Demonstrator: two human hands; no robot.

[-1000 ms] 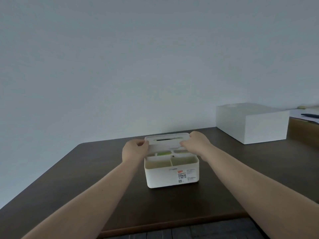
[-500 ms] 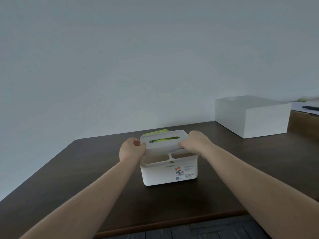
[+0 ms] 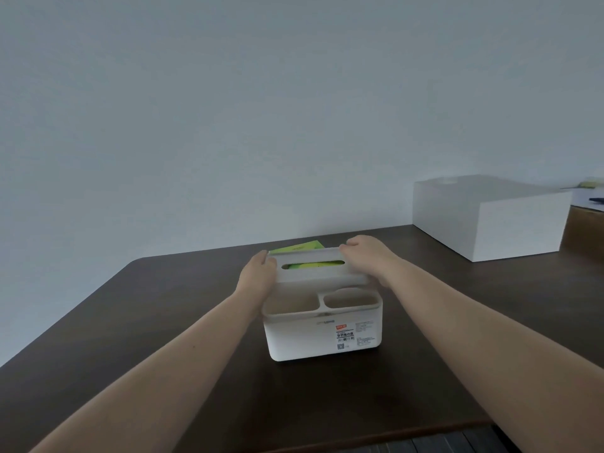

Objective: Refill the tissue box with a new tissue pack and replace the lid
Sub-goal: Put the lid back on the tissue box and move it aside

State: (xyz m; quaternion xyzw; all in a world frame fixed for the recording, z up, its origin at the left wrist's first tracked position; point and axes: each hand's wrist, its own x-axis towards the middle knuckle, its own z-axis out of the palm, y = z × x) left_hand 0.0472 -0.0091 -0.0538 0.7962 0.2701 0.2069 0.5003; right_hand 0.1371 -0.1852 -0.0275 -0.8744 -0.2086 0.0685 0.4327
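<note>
A white plastic tissue box (image 3: 322, 338) with two open front compartments and a label stands on the dark table (image 3: 163, 322). Its white slotted lid (image 3: 318, 273) is lifted above the rear of the box and tilted toward me. My left hand (image 3: 256, 276) grips the lid's left end and my right hand (image 3: 366, 256) grips its right end. A green tissue pack (image 3: 299, 248) shows behind the lid's top edge and through the slot. Whether the pack sits inside the box is hidden by the lid.
A large white rectangular box (image 3: 490, 217) stands at the back right of the table. Beyond it, at the far right, are papers and a dark object (image 3: 596, 199) on a lower surface. A plain wall rises behind the table.
Both hands have lifted the lid off the box's rear section and raised it. The green pack behind it has come into sight. The view has tilted slightly.
</note>
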